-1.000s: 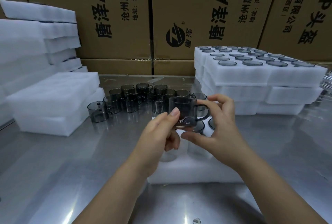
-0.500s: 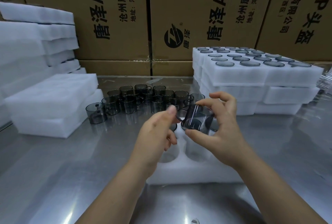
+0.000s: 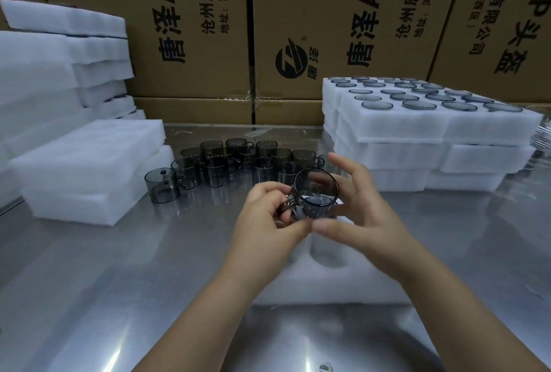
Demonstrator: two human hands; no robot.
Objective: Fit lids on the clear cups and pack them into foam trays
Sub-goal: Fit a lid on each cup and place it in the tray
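Here, held cup: a smoky clear cup (image 3: pixel 316 194) sits in the air between both hands, tilted so its open mouth faces the camera, handle pointing to the person's left.
Cup position: above the far part of the foam tray (image 3: pixel 334 279) that lies on the steel table (image 3: pixel 89 267), in front of the loose cups.
Left hand: the left hand (image 3: pixel 268 222) pinches the cup's handle, fingers curled in around it, thumb stretched to the right under the cup's base.
Right hand: the right hand (image 3: pixel 360 216) is spread open around the cup's right side, fingers fanned upward and apart, thumb reaching left until its tip meets the left thumb below the cup; whether the fingers touch the cup wall I cannot tell.
Forearms: both bare, rising from the bottom edge and converging over the tray.
Tray: white, with round wells, one empty well showing just below the hands.
Loose cups: a cluster of matching cups (image 3: pixel 238 160) stands upright on the table behind the hands.
Packed trays: a stack of filled foam trays (image 3: pixel 432 133) at right, lidded cups in the top layer.
Spare foam: empty foam pieces (image 3: pixel 83 169) piled at left.
Backdrop: printed cardboard cartons (image 3: pixel 328 29) along the wall.
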